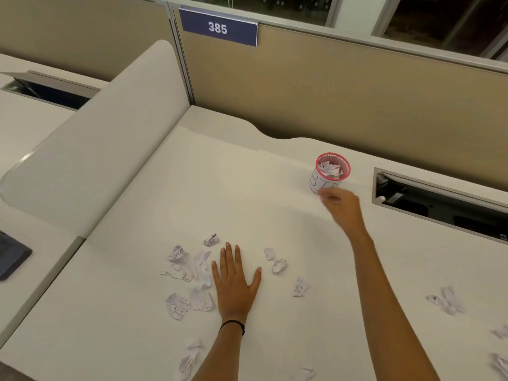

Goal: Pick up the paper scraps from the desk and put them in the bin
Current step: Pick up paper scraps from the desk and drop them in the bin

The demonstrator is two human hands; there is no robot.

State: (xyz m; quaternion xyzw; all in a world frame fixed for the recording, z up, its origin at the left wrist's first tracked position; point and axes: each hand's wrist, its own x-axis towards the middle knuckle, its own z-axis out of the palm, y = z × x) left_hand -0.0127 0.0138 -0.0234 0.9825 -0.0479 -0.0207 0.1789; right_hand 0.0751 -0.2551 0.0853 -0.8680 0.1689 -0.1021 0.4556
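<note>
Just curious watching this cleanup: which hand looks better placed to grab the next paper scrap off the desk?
Probably the left hand. It lies flat on the desk with a cluster of paper scraps right beside it. The right hand is stretched far off by the bin, away from most scraps.

One head-worn camera looks forward and down from above the desk [247, 188]. The desk fills the near view. A partition [330, 92] stands behind the desk.

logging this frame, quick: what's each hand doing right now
Left hand: open, flat on the desk, holding nothing.
Right hand: blurred beside the bin; grip cannot be told.
</note>
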